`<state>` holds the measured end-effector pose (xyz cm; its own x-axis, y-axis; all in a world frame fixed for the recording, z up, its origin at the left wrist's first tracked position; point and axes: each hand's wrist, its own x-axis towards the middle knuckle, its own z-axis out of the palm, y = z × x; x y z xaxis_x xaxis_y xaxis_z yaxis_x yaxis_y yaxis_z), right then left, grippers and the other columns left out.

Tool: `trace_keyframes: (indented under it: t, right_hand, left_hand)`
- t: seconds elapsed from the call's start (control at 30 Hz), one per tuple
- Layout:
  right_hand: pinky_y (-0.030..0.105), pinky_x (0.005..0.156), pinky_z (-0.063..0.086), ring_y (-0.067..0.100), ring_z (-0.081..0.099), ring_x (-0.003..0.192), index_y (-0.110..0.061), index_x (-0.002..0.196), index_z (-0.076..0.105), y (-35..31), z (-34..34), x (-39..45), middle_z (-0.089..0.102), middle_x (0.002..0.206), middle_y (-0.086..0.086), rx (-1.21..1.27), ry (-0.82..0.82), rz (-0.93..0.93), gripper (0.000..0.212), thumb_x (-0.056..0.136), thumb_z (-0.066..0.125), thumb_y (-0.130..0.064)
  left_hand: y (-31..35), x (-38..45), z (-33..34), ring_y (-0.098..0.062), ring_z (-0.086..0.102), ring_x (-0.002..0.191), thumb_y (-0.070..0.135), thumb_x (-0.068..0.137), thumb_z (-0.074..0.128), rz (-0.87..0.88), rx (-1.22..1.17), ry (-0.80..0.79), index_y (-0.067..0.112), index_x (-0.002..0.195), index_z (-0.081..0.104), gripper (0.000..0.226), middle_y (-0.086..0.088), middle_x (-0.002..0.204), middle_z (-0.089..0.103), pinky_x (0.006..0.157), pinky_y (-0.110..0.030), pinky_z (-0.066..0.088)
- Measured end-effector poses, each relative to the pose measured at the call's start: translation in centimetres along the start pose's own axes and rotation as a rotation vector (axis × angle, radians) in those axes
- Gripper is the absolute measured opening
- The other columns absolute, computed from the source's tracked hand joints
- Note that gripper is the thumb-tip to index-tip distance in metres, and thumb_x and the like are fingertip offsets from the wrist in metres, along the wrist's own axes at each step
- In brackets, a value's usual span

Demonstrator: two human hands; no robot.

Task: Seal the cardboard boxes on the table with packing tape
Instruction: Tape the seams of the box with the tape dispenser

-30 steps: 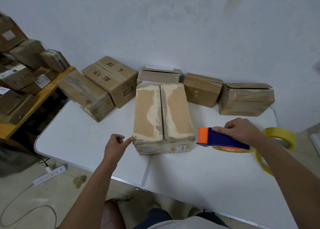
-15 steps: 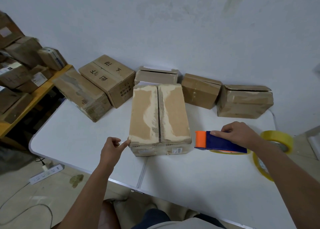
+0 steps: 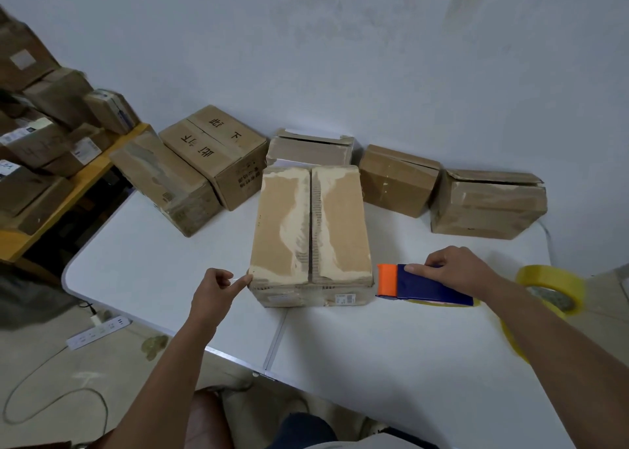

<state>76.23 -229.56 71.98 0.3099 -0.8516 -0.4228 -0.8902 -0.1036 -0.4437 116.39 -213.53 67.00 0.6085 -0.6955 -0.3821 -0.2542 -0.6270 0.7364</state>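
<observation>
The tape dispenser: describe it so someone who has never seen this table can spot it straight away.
On the white folding table, look just right of the nearest cardboard box, the one with the open centre seam. The tape dispenser lies flat there under the right hand. It is the only blue and orange thing; the loose yellow tape roll further right is bare.

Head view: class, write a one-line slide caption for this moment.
Left hand touches the front box; right hand grips the tape dispenser.
</observation>
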Motion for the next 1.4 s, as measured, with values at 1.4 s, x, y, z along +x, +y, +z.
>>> trace_keyframes:
  t: [1.4]
  right_hand:
    - [0.024, 0.064, 0.046, 0.011, 0.064, 0.067, -0.024, 0.073, 0.069, 0.1, 3.7, -2.4, 0.066, 0.069, -0.006, 0.16, 0.062, -0.009, 0.055, 0.078, 0.05, -0.075]
  left_hand:
    - [2.7, -0.9, 9.1, -0.009, -0.01, 0.152, 0.049, 0.107, 0.016, 1.279, 1.025, -0.492, 0.029, 0.159, -0.004, 0.059, 0.011, 0.166, -0.005, 0.125, -0.044, 0.004]
